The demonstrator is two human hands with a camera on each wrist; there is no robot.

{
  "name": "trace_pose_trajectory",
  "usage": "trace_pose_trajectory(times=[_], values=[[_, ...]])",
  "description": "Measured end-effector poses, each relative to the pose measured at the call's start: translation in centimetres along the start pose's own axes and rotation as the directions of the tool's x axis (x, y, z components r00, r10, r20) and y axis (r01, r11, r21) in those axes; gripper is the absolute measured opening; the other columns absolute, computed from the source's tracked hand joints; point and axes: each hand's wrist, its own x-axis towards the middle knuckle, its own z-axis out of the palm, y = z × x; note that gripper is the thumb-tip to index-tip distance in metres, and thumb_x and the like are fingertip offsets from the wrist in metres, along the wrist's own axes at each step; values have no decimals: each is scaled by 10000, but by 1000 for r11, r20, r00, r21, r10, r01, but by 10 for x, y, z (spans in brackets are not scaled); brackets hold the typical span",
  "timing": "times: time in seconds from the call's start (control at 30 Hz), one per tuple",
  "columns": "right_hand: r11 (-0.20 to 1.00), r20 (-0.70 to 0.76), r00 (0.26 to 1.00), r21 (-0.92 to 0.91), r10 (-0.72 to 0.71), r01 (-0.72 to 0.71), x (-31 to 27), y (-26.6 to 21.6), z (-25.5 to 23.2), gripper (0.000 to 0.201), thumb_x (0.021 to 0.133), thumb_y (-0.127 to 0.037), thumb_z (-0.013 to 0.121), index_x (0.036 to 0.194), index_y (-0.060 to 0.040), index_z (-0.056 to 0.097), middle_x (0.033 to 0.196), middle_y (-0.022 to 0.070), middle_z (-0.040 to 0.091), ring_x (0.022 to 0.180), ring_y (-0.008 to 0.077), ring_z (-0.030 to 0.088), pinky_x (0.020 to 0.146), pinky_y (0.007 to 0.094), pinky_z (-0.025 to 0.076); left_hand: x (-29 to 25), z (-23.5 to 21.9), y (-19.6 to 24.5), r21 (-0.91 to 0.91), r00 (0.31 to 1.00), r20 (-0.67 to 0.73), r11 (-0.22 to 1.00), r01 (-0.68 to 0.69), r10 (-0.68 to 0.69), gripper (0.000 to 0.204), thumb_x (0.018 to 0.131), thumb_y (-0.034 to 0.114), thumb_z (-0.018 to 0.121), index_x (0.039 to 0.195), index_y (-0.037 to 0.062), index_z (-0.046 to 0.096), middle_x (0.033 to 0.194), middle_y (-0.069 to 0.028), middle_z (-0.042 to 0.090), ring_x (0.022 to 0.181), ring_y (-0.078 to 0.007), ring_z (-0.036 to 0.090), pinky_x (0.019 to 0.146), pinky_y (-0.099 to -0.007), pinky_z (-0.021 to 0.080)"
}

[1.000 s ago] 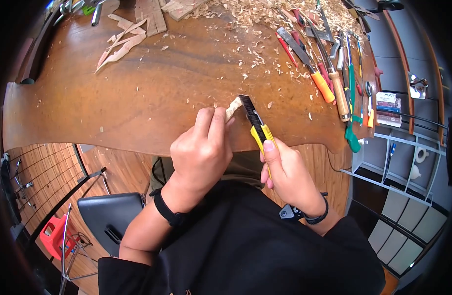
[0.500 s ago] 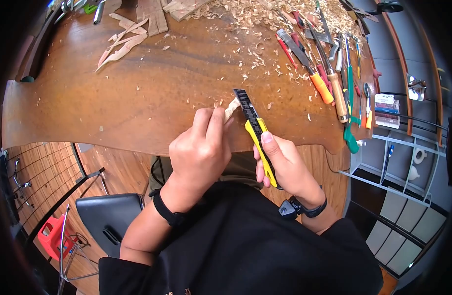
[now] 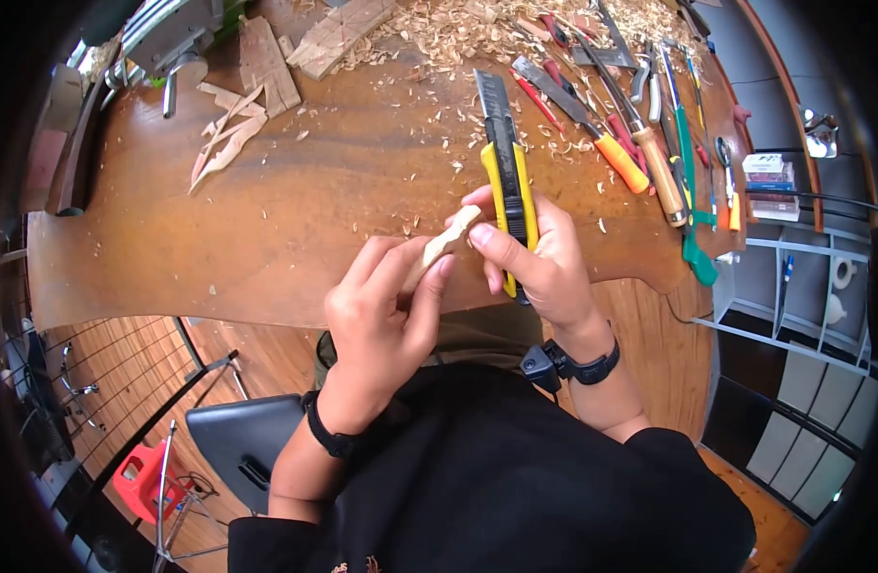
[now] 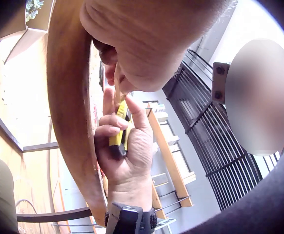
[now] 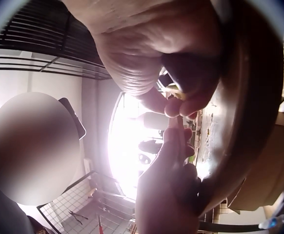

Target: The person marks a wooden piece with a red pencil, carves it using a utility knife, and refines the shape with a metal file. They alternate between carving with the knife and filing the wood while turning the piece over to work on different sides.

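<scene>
**Small shaped wooden piece held between two hands, with a snap-off utility knife in the right**

The wooden piece (image 3: 446,244) is held above the near part of the tabletop (image 3: 315,220), tilted, its far end toward the right hand. The left hand (image 3: 374,310) pinches its lower part between thumb and bent fingers. The right hand (image 3: 553,277) has its fingers curled round the yellow-and-black snap-off utility knife (image 3: 507,167), while its thumb and a fingertip lie at the wood's far end; how firmly they press cannot be told. The knife's blade is extended and points away from the body, beside the piece rather than on it.

State of the work: the exposed part shows a wavy, notched outline, so some shaping appears done. The covered part cannot be judged, nor can the amount of cutting left, though the bared blade suggests that the carving is unfinished.

Surroundings: loose wood shavings (image 3: 439,43) cover the far part of the tabletop. Thin wood offcuts (image 3: 233,138) lie on the left, near a flat board (image 3: 341,36). On the right lie an orange-handled chisel (image 3: 620,162) and, beside it, a wooden-handled tool (image 3: 660,177), among other hand tools.
</scene>
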Motion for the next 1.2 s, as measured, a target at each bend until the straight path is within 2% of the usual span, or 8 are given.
trace_pose_trajectory(times=[0.37, 0.43, 0.67, 0.73, 0.83, 0.97, 1.03, 1.2], values=[[998, 103, 994, 55, 25, -31, 4, 1, -5, 240, 940, -154, 729, 1105, -11, 629, 893, 19, 673, 635, 54, 591, 566, 203, 491, -2, 4, -4, 119, 997, 42, 990, -73, 68, 202, 859, 46, 776, 1050, 5, 723, 846, -110, 650, 602, -205, 647, 520, -314, 517], [999, 52, 999, 49, -8, 5, 2, 3, -1, 215, 931, -147, 733, 1062, -9, 632, 889, 20, 682, 684, 50, 613, 589, 216, 508, -2, 7, -10, 189, 979, -23, 963, -194, 202, 253, 817, 29, 801, 1060, 22, 733, 864, -109, 669, 632, -220, 665, 547, -320, 530], [982, -91, 983, -107, -162, 152, 4, 17, 9, 212, 955, -191, 716, 1000, 0, 636, 829, 28, 683, 715, 54, 647, 589, 246, 521, -6, 13, -13, 258, 960, -23, 929, -264, 279, 295, 778, 13, 825, 1060, 20, 737, 882, -113, 688, 660, -229, 680, 569, -320, 540], [991, -100, 995, -137, -18, 4, 6, 9, 8, 246, 987, -251, 685, 967, -11, 634, 776, 14, 656, 631, 57, 619, 549, 231, 503, -6, 14, -13, 280, 953, -33, 918, -281, 302, 295, 776, 16, 828, 1056, 17, 736, 874, -113, 689, 660, -227, 681, 564, -321, 537], [996, -54, 997, 73, 55, -51, 7, 2, 2, 284, 1012, -293, 656, 957, -15, 634, 742, 4, 627, 561, 57, 580, 515, 218, 479, -5, 15, -15, 287, 948, -28, 911, -297, 318, 290, 781, 26, 831, 1055, 19, 735, 867, -114, 688, 655, -227, 679, 558, -320, 534], [994, -7, 999, 101, 41, -40, 6, 6, -3, 250, 978, -257, 690, 961, -13, 637, 720, -6, 606, 570, 63, 574, 533, 227, 484, -7, 15, -11, 297, 963, -9, 920, -255, 269, 281, 790, 39, 830, 1054, 21, 733, 862, -115, 687, 652, -234, 680, 558, -321, 534], [997, 38, 999, -74, -30, 32, 6, 8, -4, 231, 931, -216, 723, 957, -3, 635, 728, -1, 616, 603, 72, 592, 558, 246, 498, -7, 14, -12, 297, 962, -14, 919, -257, 274, 274, 797, 48, 830, 1052, 22, 731, 857, -116, 684, 651, -242, 682, 564, -324, 539], [992, 31, 997, -102, -69, 72, 7, 17, -4, 211, 910, -132, 747, 1026, -12, 618, 774, 1, 645, 598, 41, 588, 524, 208, 474, -11, 5, -4, 340, 962, 34, 902, -268, 273, 297, 794, 86, 837, 1061, 18, 726, 877, -123, 686, 688, -266, 692, 606, -337, 553]])
